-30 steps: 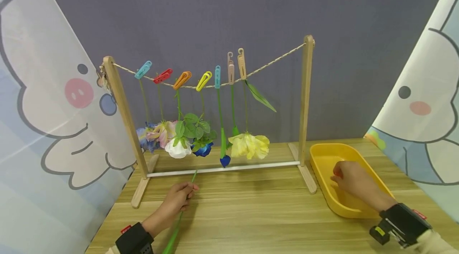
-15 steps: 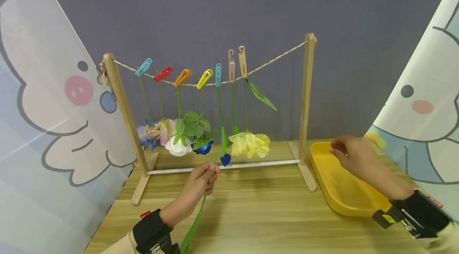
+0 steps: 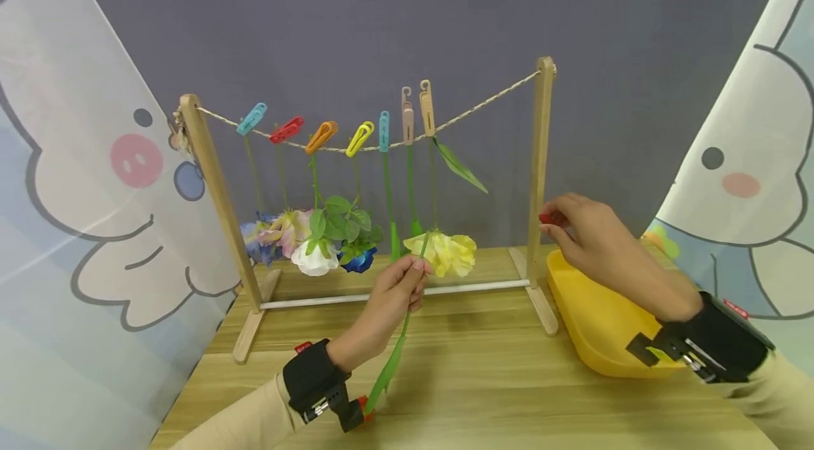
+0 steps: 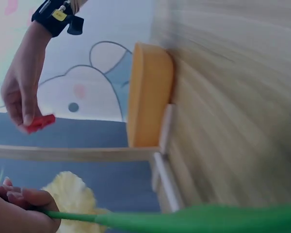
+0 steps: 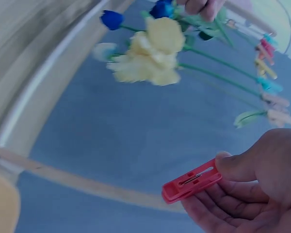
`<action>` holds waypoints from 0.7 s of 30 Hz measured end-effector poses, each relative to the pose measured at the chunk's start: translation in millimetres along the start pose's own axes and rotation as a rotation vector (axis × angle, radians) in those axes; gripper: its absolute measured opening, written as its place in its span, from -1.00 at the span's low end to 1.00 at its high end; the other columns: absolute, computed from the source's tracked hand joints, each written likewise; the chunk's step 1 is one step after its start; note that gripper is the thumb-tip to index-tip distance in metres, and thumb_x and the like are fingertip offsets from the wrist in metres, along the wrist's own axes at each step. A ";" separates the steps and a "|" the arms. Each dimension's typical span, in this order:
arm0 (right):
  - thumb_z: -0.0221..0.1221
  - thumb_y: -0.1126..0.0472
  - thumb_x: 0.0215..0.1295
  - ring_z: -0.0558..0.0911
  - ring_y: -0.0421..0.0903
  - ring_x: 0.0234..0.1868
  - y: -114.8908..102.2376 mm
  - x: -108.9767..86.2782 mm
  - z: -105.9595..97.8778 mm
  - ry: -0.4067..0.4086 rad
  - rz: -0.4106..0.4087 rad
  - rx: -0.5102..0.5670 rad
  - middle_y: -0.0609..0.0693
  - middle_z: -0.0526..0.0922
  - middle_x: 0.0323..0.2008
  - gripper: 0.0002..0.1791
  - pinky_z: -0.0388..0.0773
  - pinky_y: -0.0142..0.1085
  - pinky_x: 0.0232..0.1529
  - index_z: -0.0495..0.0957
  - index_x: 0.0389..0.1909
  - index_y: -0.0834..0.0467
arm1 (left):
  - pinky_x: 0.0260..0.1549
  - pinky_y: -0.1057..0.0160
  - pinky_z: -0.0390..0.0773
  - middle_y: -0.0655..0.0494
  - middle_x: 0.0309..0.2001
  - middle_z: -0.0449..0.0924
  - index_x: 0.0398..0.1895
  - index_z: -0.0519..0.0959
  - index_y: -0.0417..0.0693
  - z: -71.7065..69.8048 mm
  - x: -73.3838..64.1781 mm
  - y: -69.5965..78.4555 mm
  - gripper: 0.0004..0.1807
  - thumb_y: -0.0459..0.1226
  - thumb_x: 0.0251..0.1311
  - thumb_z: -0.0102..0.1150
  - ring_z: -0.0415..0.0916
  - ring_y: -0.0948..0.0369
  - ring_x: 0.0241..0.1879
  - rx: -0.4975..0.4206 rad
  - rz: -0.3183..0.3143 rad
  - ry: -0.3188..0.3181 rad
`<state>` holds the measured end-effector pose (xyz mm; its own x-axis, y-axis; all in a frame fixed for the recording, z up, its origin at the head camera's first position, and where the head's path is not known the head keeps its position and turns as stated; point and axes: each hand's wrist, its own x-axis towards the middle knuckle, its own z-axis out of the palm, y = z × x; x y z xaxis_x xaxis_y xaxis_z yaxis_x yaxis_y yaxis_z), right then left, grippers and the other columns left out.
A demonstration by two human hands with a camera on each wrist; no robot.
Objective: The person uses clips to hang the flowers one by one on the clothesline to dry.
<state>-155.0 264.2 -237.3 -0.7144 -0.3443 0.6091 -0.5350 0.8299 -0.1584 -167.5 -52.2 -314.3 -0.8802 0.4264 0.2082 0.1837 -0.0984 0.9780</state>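
My left hand (image 3: 397, 287) pinches the thin stem of an artificial flower in front of the rack. Its long green leaf (image 3: 388, 374) hangs below the hand, and a bit of red shows at the lower end, partly hidden by the wrist camera. Beside the rack's right post, my right hand (image 3: 588, 234) holds a red clothespin (image 5: 191, 183) between thumb and fingers, its front end pointing away from the palm. A yellow flower (image 3: 448, 253) hangs head down from the rope (image 3: 490, 111), just behind the left hand.
Several flowers hang from the rope by coloured clothespins, among them a white rose (image 3: 314, 259) and a blue rose (image 3: 359, 259). A wooden post (image 3: 540, 167) holds up the rope's right end. The yellow tray (image 3: 610, 365) lies on the table under my right forearm.
My left hand has moved right and up with the flower stem. My right hand has lifted out of the yellow tray with the red clothespin and moved left toward the right post.
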 end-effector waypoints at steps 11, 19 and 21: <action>0.34 0.43 0.32 0.69 0.01 -0.24 -31.3 40.4 -12.0 0.112 -0.130 0.059 0.09 0.66 -0.24 -0.84 0.67 -0.06 -0.21 0.61 -0.12 0.29 | -0.48 0.32 0.27 0.04 -0.42 0.22 -0.03 0.44 -0.31 40.8 36.8 30.3 -0.69 -0.25 0.69 -0.27 0.13 0.20 -0.50 -0.105 0.255 -0.037; 0.33 0.41 0.34 0.69 -0.13 -0.27 -44.6 66.4 -23.3 0.248 -0.128 0.149 0.01 0.70 -0.28 -0.84 0.49 -0.59 -0.15 0.64 -0.10 0.29 | -0.47 0.29 0.31 0.07 -0.42 0.25 -0.04 0.44 -0.34 61.0 67.7 39.7 -0.69 -0.25 0.68 -0.25 0.16 0.19 -0.50 -0.125 0.364 0.039; 0.31 0.41 0.36 0.68 -0.17 -0.29 -47.3 73.5 -28.1 0.269 -0.117 0.192 -0.01 0.70 -0.30 -0.87 0.51 -0.59 -0.15 0.64 -0.11 0.30 | -0.48 0.29 0.32 0.07 -0.42 0.26 -0.04 0.44 -0.36 64.6 74.9 41.6 -0.68 -0.25 0.68 -0.25 0.17 0.19 -0.51 -0.114 0.386 0.049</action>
<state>-169.5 212.0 -163.2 -0.5124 -0.2826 0.8109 -0.6996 0.6849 -0.2033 -197.5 33.8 -257.5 -0.7762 0.2956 0.5569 0.4579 -0.3429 0.8202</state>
